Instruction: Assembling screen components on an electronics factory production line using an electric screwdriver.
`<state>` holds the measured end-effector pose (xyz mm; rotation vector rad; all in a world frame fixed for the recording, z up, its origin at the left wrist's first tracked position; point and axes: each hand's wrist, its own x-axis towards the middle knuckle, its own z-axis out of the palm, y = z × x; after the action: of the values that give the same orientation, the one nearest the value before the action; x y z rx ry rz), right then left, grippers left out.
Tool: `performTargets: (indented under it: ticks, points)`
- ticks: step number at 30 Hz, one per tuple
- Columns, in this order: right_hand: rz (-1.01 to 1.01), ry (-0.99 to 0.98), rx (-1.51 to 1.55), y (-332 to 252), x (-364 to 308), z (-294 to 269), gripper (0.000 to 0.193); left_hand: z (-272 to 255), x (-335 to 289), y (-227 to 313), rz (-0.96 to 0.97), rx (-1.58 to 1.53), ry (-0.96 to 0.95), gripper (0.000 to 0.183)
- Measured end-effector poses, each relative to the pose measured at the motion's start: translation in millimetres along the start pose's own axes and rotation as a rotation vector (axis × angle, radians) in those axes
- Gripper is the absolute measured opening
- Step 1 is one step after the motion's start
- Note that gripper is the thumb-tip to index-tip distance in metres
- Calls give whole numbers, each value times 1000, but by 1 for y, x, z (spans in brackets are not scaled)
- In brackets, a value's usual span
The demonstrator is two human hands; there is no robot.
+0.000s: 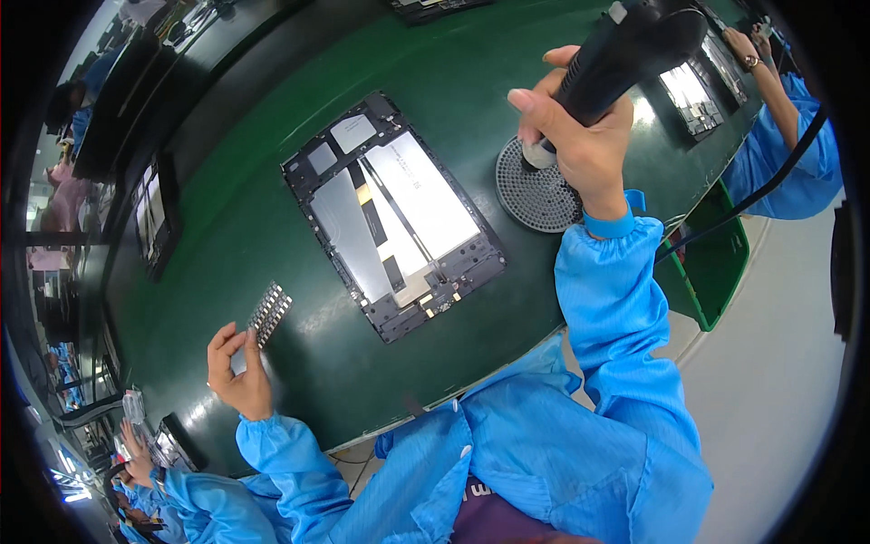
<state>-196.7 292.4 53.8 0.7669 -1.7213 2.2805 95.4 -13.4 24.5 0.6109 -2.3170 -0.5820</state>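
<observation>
My right hand (pixel 589 145) is wrapped round a black electric screwdriver (pixel 625 59), its lower end over a round grey tray with many small holes (pixel 535 195). Whether the tip touches the tray is hard to make out. On the left, my left hand (pixel 239 370) pinches a small sheet with rows of dark pieces (pixel 270 313) at its near end, close above the table. Between both hands lies an opened tablet (pixel 394 218), its inside facing up, with silver battery panels, flat ribbon strips and a dark frame.
All this is on a green table (pixel 326 399). A green bin (pixel 707 263) stands by its right edge, with a black cable (pixel 770 181) passing over it. More opened tablets (pixel 693 95) lie at the far right and left. Other people in blue sleeves (pixel 788 163) work on both sides.
</observation>
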Motion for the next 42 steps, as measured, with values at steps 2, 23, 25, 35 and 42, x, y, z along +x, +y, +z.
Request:
performTargets:
  ticks: [2,23,25,35,42]
  points:
    - [-26,5,-11,2,3,0,35,22,2,29,20,-161,-20,11]
    - [-5,-7,-57,12,7,-1,36,98,2,116,195,-662,-362,12]
    - [15,-1,-54,12,6,3,36,90,3,108,44,-738,-278,11]
    - [-66,13,49,-13,-2,7,43,76,22,62,-471,-874,-215,13]
    - [-37,-153,225,-30,-3,76,44,87,47,65,-510,-912,-490,15]
